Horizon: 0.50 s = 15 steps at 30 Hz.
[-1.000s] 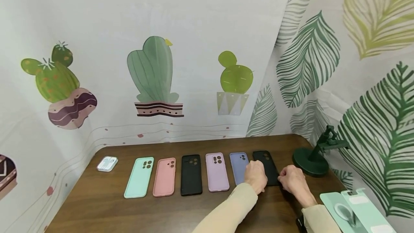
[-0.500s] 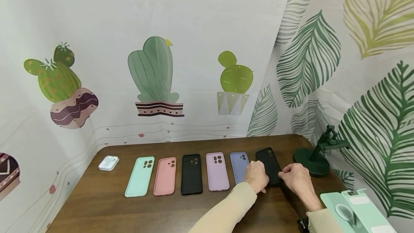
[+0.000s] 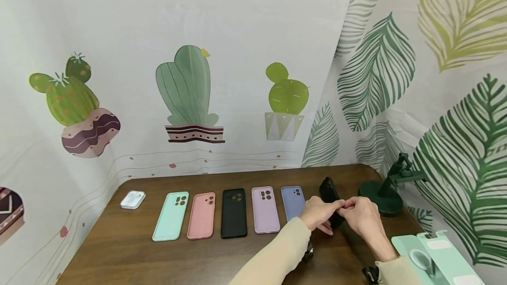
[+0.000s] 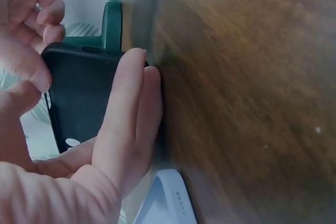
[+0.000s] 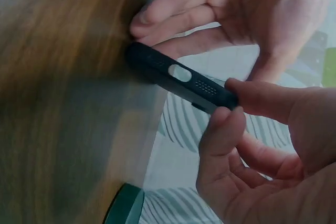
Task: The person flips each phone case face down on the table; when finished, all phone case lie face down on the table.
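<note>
1. Both hands are meeting on the black phone case, holding it tipped up on its edge off the wooden table.
2. The left hand is cradling it, fingers laid along one long side, thumb on the other.
3. The right hand is pinching the near end between thumb and fingertips.
4. Just left of the grip, the lavender case is lying flat; the green stand is sitting just right.
</note>
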{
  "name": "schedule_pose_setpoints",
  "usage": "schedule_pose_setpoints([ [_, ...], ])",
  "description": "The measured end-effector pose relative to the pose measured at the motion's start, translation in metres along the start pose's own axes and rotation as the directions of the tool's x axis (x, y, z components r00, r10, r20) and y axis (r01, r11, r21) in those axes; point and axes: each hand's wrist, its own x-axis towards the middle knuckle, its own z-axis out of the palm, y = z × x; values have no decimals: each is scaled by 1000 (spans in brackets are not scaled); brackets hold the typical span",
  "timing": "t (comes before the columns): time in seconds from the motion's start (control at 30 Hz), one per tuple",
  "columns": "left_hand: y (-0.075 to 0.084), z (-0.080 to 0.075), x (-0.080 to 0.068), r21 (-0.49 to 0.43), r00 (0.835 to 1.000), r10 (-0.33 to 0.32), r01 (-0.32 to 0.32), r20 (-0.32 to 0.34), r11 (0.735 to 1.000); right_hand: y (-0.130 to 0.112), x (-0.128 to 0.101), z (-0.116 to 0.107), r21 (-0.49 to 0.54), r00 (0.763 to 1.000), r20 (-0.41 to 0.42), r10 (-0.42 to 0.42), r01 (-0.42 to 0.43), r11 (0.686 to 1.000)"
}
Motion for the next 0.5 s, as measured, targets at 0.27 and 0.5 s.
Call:
schedule_pose_setpoints([
  [0.27, 2, -7, -2, -126, 999, -6, 10, 35, 992, -1, 0, -3, 120, 988, 150, 27, -45, 992],
  [0.5, 4, -15, -3, -225, 996, 17, -35, -82, 974, 13, 3, 20, 195, 965, 260, 22, -74, 978],
])
